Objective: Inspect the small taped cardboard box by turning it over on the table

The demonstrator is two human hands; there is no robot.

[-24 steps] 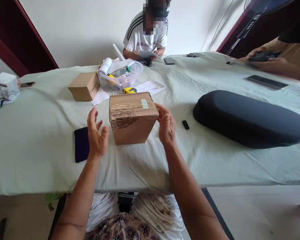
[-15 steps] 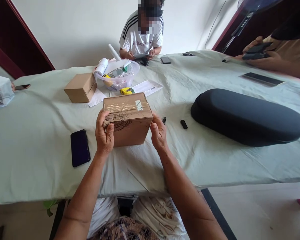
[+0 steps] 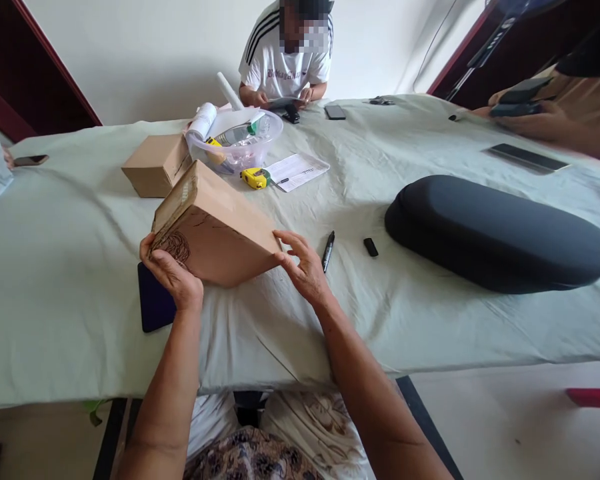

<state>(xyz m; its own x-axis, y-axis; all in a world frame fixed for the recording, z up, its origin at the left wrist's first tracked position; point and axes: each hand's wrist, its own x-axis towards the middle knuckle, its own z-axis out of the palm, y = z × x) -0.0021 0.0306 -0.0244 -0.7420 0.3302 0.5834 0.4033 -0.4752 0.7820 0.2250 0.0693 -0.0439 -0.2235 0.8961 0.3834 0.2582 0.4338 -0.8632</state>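
Taped cardboard box tipped up between two bare hands on the cloth-covered counter.

The left hand (image 3: 173,275) cups the low near corner of the cardboard box (image 3: 215,227), fingers curled under it; a dark phone (image 3: 153,303) lies half hidden behind that wrist. The box is matte brown card with wrinkled glossy tape on its left face, tilted, its long edge running from near right up to far left. The right hand (image 3: 305,267) grips the right corner, fingers spread. Beyond lie a black marker (image 3: 328,250) and a smooth rounded dark case (image 3: 500,233).
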